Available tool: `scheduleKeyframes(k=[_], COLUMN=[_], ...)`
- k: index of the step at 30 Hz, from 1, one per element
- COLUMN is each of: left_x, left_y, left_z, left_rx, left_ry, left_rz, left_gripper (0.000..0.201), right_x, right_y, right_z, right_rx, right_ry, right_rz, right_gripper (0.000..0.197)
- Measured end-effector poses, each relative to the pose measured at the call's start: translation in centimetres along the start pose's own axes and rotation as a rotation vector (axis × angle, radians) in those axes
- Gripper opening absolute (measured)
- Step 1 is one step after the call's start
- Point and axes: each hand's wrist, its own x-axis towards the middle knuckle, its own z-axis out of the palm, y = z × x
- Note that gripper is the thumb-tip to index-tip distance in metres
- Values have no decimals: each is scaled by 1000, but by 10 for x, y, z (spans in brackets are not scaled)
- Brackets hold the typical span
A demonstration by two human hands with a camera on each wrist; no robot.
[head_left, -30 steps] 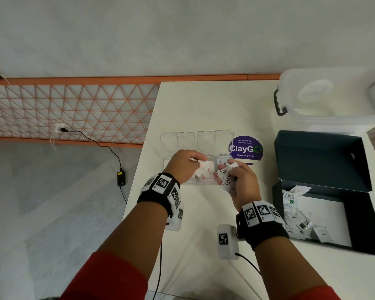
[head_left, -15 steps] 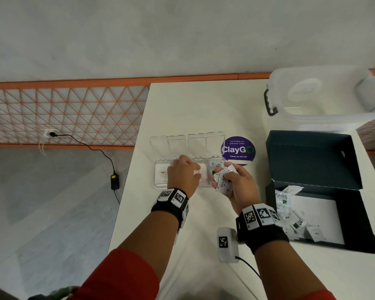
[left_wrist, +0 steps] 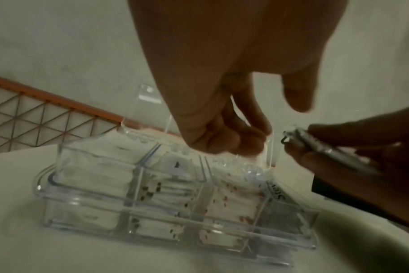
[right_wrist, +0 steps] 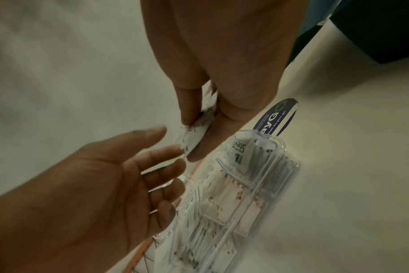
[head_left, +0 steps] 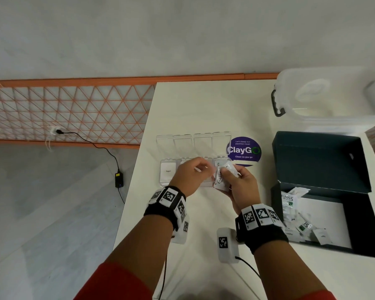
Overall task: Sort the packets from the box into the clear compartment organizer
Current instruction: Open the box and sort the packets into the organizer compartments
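Nearest to me, my two hands hover over the white table (head_left: pixel 204 109), both above the clear compartment organizer (left_wrist: pixel 171 201). My right hand (head_left: pixel 240 187) pinches a small stack of white packets (head_left: pixel 220 180) between thumb and fingers, holding them just above the organizer's right end. My left hand (head_left: pixel 191 176) floats beside it with nothing in it; the right wrist view shows its fingers loosely extended toward the packets, the fingertips (right_wrist: pixel 175 147) very near them, though I cannot tell whether they touch. Beneath the hands, the organizer's four compartments each hold white packets: plain white at the left end, dark-marked next, red-marked third, and Stevia-printed at the right end. Its clear lids (head_left: pixel 193 142) stand open on the far side. To my right sits an open dark box (head_left: pixel 320 161) with more loose packets (head_left: pixel 294 215) inside. Just beyond the organizer lies a round purple sticker (head_left: pixel 244 150), and farther right a translucent lidded bin (head_left: pixel 331 100).
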Motion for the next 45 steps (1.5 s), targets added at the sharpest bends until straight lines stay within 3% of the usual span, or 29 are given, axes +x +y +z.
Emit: scheduleKeyframes(k=[2, 4, 8, 13, 16, 18, 22, 27, 34, 40, 45], left_x=[-6, -7, -9, -7, -7, -7, -9, 1, 16, 38, 42], left_y=[4, 4, 1, 4, 9, 8, 7, 10, 15, 18, 10], left_z=[-2, 0, -4, -16, -18, -19, -21, -14, -7, 20, 44], left_rx=[-7, 3, -198, -385, -384, -392, -481, -376, -236, 144, 592], left_ry=[-145, -149, -32, 189, 254, 260, 107, 234, 171, -2, -28], left_rz=[-49, -67, -129, -72, -28, -50, -138, -47, 9, 2, 147], left_gripper=[36, 45, 40, 31, 25, 20, 19, 16, 20, 25, 23], right_x=[-2, -4, -6, -10, -16, -16, -13, -15, -7, -1, 6], right_y=[0, 0, 0, 2, 5, 5, 4, 11, 10, 9, 7], right_z=[4, 8, 13, 12, 16, 17, 13, 9, -7, -24, -36], right_rx=[68, 140, 190, 91, 51, 79, 169, 92, -49, -60, -39], right_ry=[11, -3, -53, -166, -218, -197, -165, -220, -213, -193, -164], right_rz=[4, 15, 33, 128, 142, 122, 125, 194, 244, 258, 258], right_gripper=[16, 16, 21, 22, 19, 19, 23, 23, 23, 22, 21])
